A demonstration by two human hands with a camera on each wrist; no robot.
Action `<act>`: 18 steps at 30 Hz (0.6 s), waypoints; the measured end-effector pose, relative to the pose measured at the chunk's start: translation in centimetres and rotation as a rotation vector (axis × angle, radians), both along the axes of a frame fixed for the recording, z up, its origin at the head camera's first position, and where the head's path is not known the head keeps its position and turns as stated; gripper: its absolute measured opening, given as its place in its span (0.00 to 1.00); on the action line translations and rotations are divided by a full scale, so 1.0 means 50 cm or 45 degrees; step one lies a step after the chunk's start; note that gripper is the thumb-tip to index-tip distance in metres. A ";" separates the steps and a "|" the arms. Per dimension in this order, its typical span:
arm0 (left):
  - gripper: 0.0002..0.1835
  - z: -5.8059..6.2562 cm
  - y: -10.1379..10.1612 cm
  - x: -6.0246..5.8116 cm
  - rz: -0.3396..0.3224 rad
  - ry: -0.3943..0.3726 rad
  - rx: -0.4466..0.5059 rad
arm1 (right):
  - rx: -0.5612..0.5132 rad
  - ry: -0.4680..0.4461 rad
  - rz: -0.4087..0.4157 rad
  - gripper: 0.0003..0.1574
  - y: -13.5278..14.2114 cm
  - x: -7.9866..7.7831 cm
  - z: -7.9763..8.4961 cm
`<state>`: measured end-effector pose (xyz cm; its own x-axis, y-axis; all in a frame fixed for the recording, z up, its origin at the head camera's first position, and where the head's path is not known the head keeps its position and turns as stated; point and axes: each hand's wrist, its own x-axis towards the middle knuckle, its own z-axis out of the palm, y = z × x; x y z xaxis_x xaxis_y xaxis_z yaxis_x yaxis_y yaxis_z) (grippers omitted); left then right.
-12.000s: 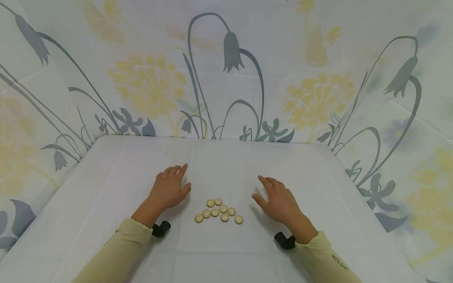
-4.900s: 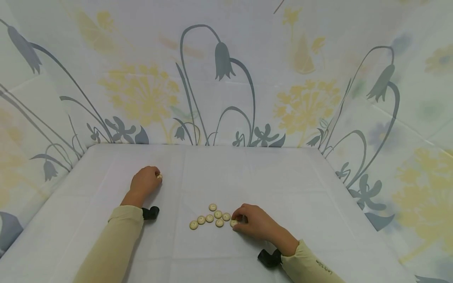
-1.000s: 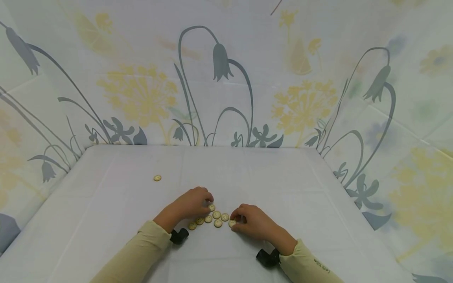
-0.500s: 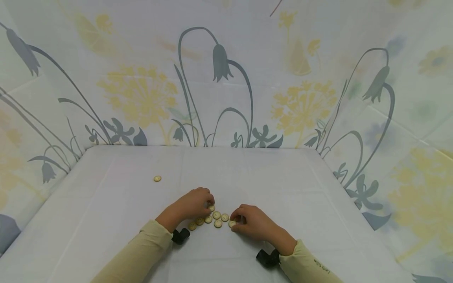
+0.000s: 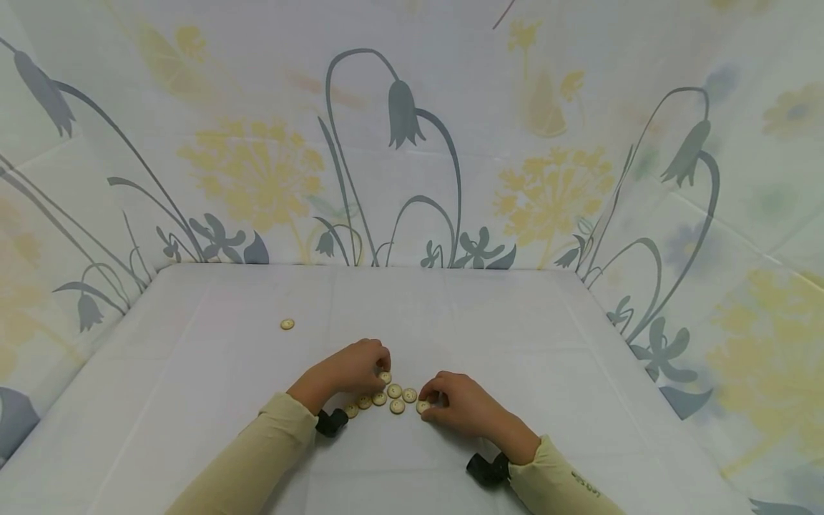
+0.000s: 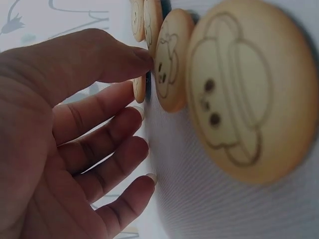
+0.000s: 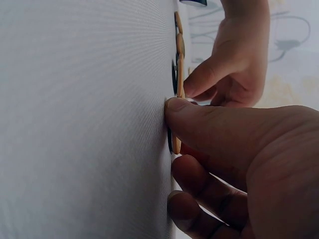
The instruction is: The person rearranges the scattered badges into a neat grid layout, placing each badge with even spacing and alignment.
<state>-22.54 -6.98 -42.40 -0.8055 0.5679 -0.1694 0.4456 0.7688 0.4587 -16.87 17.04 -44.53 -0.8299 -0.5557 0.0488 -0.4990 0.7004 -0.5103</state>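
Several round wooden discs with drawn animal faces lie in a cluster at the middle of the white table. My left hand pinches the cluster's topmost disc between thumb and forefinger. In the left wrist view, that disc shows only in part behind the thumb, and the other fingertips rest on the cloth. My right hand holds the rightmost disc by its edge, thumb at the near side. Between the hands lie loose discs, among them a central disc. A large face disc is nearest the left wrist camera.
One single disc lies apart, toward the far left of the table. Patterned flower cloth hangs behind and at both sides. Black wrist devices sit beneath both wrists, the left one close to the cluster's left end.
Both hands were open over the table at first. Later my left hand set a disc at the far left, then came back to the cluster's top disc. The right took the rightmost disc and stayed.
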 end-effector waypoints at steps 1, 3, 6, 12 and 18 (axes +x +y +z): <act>0.07 0.000 0.000 0.000 -0.001 -0.002 0.007 | 0.000 -0.002 0.000 0.12 0.000 0.000 0.000; 0.07 0.000 0.000 -0.001 0.005 -0.008 0.022 | 0.002 -0.006 0.000 0.12 0.000 0.000 0.001; 0.07 0.000 0.000 -0.002 0.016 0.010 0.046 | 0.004 -0.017 -0.006 0.12 -0.001 0.001 0.002; 0.07 0.000 -0.004 -0.008 0.044 0.061 0.087 | 0.010 -0.019 -0.011 0.12 -0.002 0.003 0.003; 0.10 -0.005 -0.015 -0.015 0.054 0.114 0.112 | 0.008 -0.017 -0.013 0.12 0.000 0.002 0.001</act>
